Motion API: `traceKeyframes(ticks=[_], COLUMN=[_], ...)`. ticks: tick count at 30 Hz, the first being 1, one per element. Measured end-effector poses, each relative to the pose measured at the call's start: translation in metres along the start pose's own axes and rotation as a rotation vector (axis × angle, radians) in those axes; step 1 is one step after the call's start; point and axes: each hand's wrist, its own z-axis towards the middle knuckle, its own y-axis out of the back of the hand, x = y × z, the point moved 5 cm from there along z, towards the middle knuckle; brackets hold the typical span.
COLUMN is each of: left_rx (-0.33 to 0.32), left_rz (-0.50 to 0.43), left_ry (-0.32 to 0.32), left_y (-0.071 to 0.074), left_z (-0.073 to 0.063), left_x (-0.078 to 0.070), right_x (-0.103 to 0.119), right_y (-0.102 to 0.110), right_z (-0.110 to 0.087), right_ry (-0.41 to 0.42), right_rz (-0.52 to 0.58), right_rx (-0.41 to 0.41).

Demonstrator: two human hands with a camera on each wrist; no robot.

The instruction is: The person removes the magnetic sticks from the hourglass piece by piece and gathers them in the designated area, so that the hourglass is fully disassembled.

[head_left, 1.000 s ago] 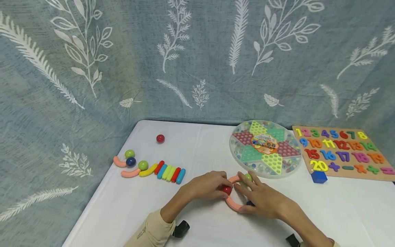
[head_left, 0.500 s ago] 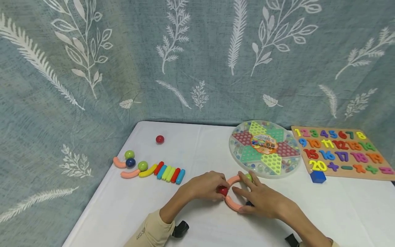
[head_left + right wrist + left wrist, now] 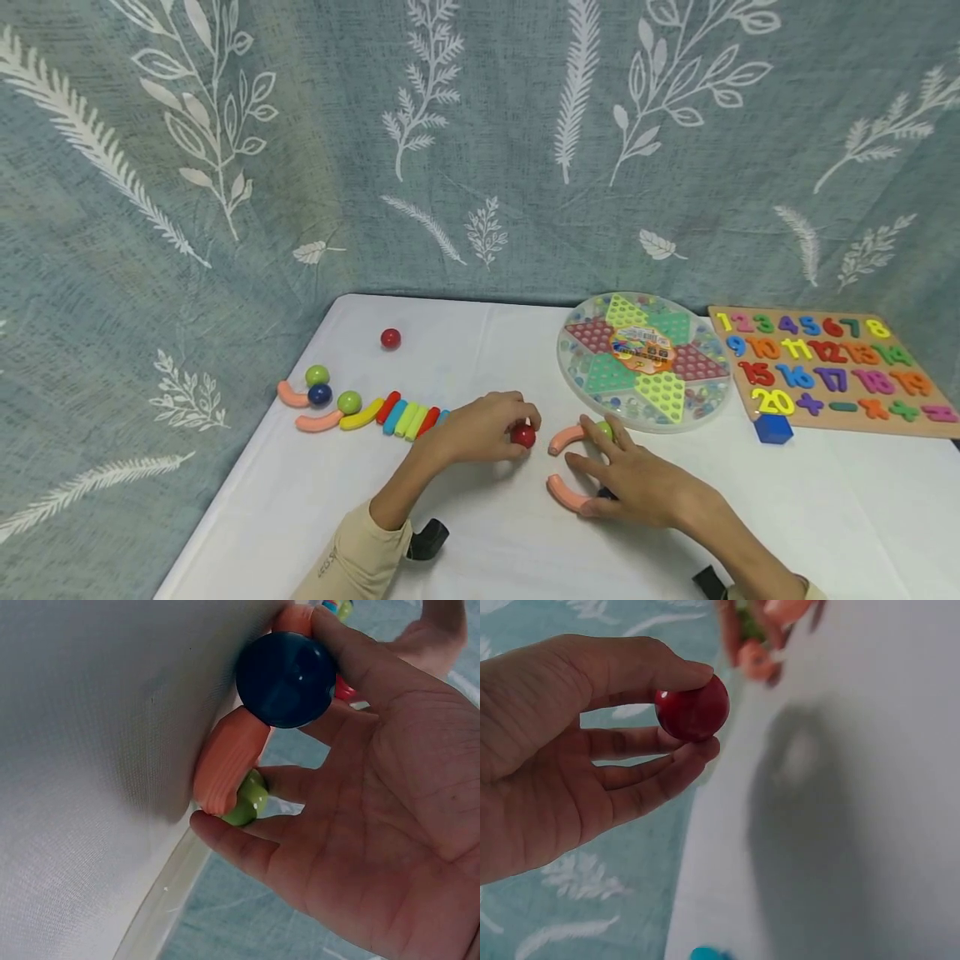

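My left hand [image 3: 483,427] pinches a glossy red ball [image 3: 693,709] between thumb and fingertips, apart from the curved orange sticks. My right hand [image 3: 641,483] spreads over an open ring of toy pieces, its fingers and thumb touching them. In the head view, this ring shows an upper curved orange stick [image 3: 566,438], a lower curved orange stick [image 3: 565,495] and a green ball [image 3: 604,430]. The right wrist view shows a dark blue ball [image 3: 285,679] beside another orange stick [image 3: 229,761], which meets the green ball. The head view hides that stick under the hand.
At left lie two orange sticks with balls, a yellow curved stick [image 3: 362,414] and a row of coloured straight sticks [image 3: 408,419]. Another red ball [image 3: 390,338] sits further back. Beyond the right hand are a round star-patterned game board [image 3: 645,362], a number board [image 3: 832,371] and a blue block [image 3: 773,429].
My left hand has drawn the red ball leftward and back, away from the two orange stick ends, leaving a gap. The upper orange stick has shifted slightly. My right hand stays in place.
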Motion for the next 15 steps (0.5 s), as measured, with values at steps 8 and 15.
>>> traceKeyframes(ticks=[8,15], left_rx=[-0.153,-0.279], left_rz=[0.004,0.005], left_ry=[0.117,0.230], left_y=[0.044,0.078], left_z=[-0.024,-0.056], left_x=[0.035,0.081], right_x=[0.000,0.001], right_y=[0.000,0.000], right_z=[-0.001,0.000], right_ry=[0.008,0.017], right_rz=[0.018,0.015], right_rx=[-0.001,0.007])
